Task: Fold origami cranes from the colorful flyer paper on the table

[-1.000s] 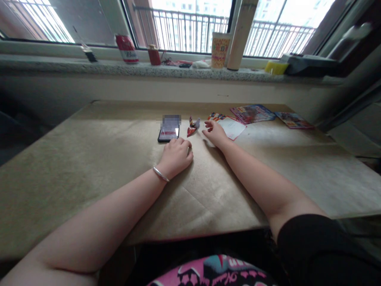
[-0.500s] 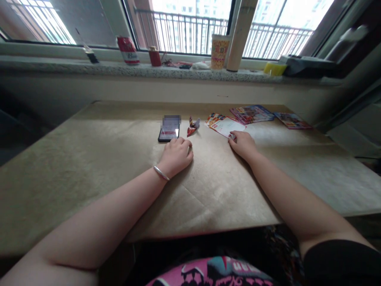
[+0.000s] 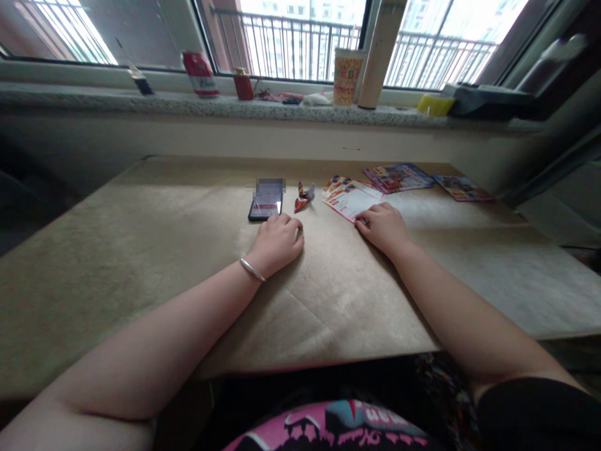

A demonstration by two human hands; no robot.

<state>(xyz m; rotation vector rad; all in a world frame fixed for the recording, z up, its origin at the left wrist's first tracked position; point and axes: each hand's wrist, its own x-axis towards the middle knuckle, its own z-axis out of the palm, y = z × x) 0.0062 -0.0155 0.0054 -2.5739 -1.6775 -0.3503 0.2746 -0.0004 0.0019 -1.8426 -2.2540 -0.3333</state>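
My left hand [image 3: 280, 239] rests on the table just below the phone [image 3: 267, 199], its fingers loosely curled and touching or nearly touching the phone's lower edge. Nothing shows in that hand. My right hand [image 3: 382, 227] has its thumb and fingertips closed on the near corner of a white card with a red border [image 3: 353, 199]. That card lies on top of several fanned orange and white cards [image 3: 332, 183]. Between the two hands, a little farther back, stands a small folded paper figure [image 3: 304, 197] in red and purple.
Glossy colourful booklets [image 3: 399, 177] lie at the back right, with another booklet [image 3: 462, 188] beside them. On the windowsill [image 3: 282, 111] stand a red and white can [image 3: 200, 75], a red bottle [image 3: 243, 84], a patterned paper cup [image 3: 347, 78] and a yellow object [image 3: 435, 105].
My right hand has shifted slightly left, and the top card has turned a little and shows more of its red print. My left hand stays by the phone. The whole view has tilted slightly.
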